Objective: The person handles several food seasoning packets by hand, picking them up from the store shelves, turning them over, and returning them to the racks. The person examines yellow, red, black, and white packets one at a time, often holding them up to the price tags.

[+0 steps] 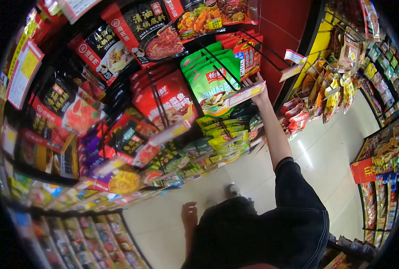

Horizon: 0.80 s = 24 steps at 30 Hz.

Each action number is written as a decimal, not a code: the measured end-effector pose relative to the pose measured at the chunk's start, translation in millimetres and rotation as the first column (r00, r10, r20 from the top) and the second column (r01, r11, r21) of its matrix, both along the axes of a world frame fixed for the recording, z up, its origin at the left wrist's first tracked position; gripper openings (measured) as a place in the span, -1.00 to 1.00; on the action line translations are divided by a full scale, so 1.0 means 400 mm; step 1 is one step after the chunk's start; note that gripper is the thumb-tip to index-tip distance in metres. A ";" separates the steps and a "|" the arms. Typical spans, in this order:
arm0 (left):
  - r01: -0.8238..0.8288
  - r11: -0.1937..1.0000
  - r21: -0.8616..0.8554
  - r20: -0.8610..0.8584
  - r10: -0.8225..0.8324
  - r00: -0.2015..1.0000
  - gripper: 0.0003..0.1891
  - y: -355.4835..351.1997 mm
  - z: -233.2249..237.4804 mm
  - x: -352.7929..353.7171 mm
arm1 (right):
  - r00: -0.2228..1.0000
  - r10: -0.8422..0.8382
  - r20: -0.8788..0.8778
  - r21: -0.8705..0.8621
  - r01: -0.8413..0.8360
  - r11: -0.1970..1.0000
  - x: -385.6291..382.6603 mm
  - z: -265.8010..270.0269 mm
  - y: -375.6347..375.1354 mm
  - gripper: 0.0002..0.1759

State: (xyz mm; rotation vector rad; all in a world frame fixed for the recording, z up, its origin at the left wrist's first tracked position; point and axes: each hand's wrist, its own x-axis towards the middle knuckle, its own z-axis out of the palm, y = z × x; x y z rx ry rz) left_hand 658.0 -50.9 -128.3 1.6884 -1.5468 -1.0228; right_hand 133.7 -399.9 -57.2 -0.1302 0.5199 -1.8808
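Observation:
My right hand (257, 91) is stretched up to the shelf, its fingers apart behind a price tag (245, 93) that covers part of them. Just above its fingertips hang red packets (249, 56), and green seasoning packets (214, 83) hang close on the left. It holds nothing that I can see. Down at my side, my left hand (189, 214) hangs over the floor with loosely bent fingers and nothing in them. Red fish-seasoning packets (164, 99) hang left of the green ones.
Black hotpot-base packets (148, 33) fill the upper rack. Yellow-green packets (226, 143) hang lower down. Metal hooks with price tags (293, 67) stick out toward me. Snack bags (334, 96) hang on a rack at right, beyond a red panel (282, 27). Pale floor tiles (327, 154) lie below.

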 end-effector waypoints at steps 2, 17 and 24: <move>-0.007 1.000 0.019 0.008 0.007 1.000 -0.76 0.015 -0.022 -0.009 | 1.000 0.002 0.013 -0.019 -0.002 1.000 0.010 -0.004 0.005 -0.42; 0.067 0.998 -0.013 0.029 -0.067 0.997 -0.82 0.002 -0.058 -0.140 | 0.978 0.004 -0.207 -0.163 -0.038 0.986 -0.018 0.074 0.164 -0.52; 0.206 0.976 -0.072 -0.045 -0.209 0.977 -0.84 -0.116 0.102 -0.219 | 0.928 -0.264 -0.264 -0.195 0.216 0.957 0.040 0.098 0.355 -0.49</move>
